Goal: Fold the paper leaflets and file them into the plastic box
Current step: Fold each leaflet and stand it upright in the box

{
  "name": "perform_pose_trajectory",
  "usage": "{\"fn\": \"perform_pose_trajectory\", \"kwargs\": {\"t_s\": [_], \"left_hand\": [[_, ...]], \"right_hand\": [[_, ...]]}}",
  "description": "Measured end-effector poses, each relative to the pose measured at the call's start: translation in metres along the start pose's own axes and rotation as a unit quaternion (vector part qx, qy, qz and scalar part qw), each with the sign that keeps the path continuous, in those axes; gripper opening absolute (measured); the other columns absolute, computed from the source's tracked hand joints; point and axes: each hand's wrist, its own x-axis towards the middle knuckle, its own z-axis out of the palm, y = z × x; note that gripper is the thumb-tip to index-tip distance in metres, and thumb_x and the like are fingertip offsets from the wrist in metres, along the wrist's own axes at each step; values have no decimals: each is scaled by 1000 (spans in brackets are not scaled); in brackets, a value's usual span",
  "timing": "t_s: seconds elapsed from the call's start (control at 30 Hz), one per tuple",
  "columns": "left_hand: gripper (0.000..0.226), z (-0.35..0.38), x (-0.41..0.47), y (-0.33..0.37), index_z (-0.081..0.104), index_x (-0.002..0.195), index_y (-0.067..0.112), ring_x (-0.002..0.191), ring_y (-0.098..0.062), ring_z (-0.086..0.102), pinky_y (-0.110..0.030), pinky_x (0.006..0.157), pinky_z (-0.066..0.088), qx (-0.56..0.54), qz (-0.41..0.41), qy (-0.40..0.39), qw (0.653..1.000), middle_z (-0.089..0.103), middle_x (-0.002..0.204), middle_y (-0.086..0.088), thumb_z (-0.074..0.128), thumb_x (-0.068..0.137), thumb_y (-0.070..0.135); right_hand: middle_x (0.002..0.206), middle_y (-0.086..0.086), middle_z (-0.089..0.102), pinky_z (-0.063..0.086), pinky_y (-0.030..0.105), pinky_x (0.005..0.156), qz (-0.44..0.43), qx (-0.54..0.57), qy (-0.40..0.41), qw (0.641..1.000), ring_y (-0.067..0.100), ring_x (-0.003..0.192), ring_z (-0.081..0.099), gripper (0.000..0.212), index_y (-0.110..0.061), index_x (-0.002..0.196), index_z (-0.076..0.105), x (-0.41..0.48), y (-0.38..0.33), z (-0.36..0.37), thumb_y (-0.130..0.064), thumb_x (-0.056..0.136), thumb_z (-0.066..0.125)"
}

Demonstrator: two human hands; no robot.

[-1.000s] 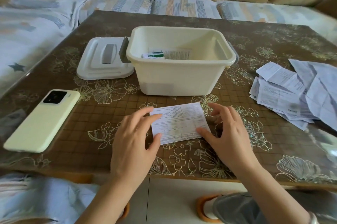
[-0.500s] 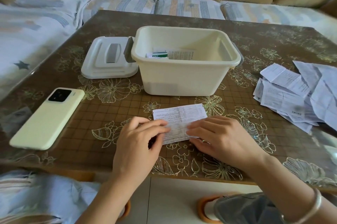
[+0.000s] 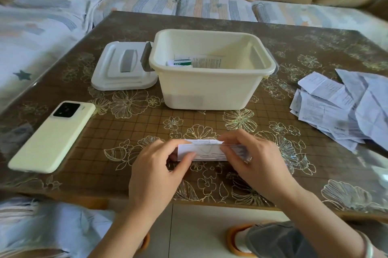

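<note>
Near the front edge of the brown flower-patterned table (image 3: 126,132), the head camera is showing both hands working on one white printed paper leaflet (image 3: 201,150), which is sitting folded into a narrow strip. The left hand (image 3: 155,171) is pinching the strip's left end, its fingers (image 3: 168,146) curling over the top while the thumb is pressing from below. The right hand (image 3: 258,161) is gripping the right end, its fingers (image 3: 237,139) bending over the upper fold. Whether the strip is resting on the table or being held just off it cannot be told.

Toward the middle of the table, the cream plastic box (image 3: 210,90) is standing open, with a few folded leaflets (image 3: 206,61) lying inside against its far wall. Its white lid with a grey handle (image 3: 123,69) is lying flat, touching the box's left side. By the right edge, a loose pile of unfolded white leaflets (image 3: 340,108) is spreading out. Near the left front corner, a pale yellow-green phone (image 3: 52,136) is lying face down. A silver bracelet (image 3: 367,247) is circling the right wrist.
</note>
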Motion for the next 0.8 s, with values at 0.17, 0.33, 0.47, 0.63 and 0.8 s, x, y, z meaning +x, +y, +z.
{"fn": "perform_pose_trajectory", "kwargs": {"t_s": [0.17, 0.33, 0.47, 0.63, 0.8], "left_hand": [[39, 1, 6, 6, 67, 104, 27, 62, -6, 54, -23, 51, 45, 32, -32, -16, 999, 56, 67, 16, 54, 85, 58], [25, 4, 11, 13, 68, 96, 24, 53, -8, 47, -14, 45, 28, 95, -33, -9, 995, 48, 60, 15, 64, 82, 45], [23, 8, 10, 13, 67, 97, 24, 54, -11, 46, -14, 45, 24, 134, -40, -13, 990, 51, 74, 11, 71, 81, 41], [41, 8, 9, 13, 63, 114, 21, 62, -10, 54, -19, 49, 39, 133, -60, -17, 989, 58, 108, 3, 72, 79, 42], [32, 10, 12, 26, 68, 106, 21, 93, -20, 57, -34, 79, 38, 188, 4, -4, 982, 61, 105, 2, 78, 76, 23]], "right_hand": [[94, -19, 61, 48, 19, 70, 55, -21, 18, 998, 2, 87, 56, 19, -23, 105, 65, -3, 6, 6, -29, 87, 66], [97, -16, 62, 41, 14, 70, 79, -34, 18, 996, 5, 88, 54, 21, -22, 105, 65, -1, 7, 9, -29, 86, 68], [97, -15, 62, 41, 16, 68, 83, -68, 10, 994, 9, 91, 52, 24, -23, 105, 64, 3, 7, 13, -30, 82, 71], [101, -13, 60, 48, 27, 69, 83, -114, -25, 990, 12, 95, 48, 28, -25, 106, 64, 8, 8, 11, -38, 82, 69], [107, -15, 54, 43, 26, 78, 138, -107, -120, 977, 10, 105, 41, 40, -33, 109, 61, 24, 1, 0, -54, 76, 71]]}}
